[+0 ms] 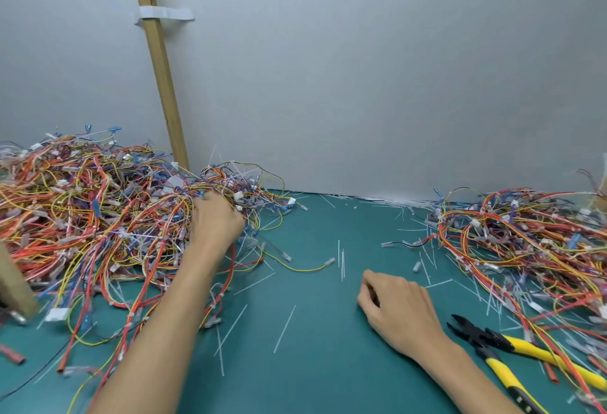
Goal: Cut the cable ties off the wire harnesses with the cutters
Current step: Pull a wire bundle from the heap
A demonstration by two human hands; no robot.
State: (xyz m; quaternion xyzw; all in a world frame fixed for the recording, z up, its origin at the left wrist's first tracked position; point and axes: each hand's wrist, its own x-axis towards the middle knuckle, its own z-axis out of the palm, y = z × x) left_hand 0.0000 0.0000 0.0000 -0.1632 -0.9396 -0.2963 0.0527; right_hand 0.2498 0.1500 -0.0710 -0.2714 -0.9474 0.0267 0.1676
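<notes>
Wire harnesses in tangled red, orange, yellow and blue strands (92, 223) are heaped on the left of the teal bench mat (312, 348), and a second heap (525, 242) spreads along the right edge. The left hand (215, 221) is plunged into the near side of the left heap, fingers buried among wires; what it grips, if anything, I cannot tell. The right hand (399, 308) rests on the mat loosely curled and holds nothing I can see.

The step looks like drawing out one harness. It should go best if a single bundle is lifted free near a white cable tie, slowly, so neighbouring loops do not drag along.

The yellow-handled black cutters (502, 348) lie just right of the right hand. Their long axis runs diagonally, jaws toward the upper left, handles spread toward the lower right corner. Clipped white tie tails (285, 328) litter the mat.
</notes>
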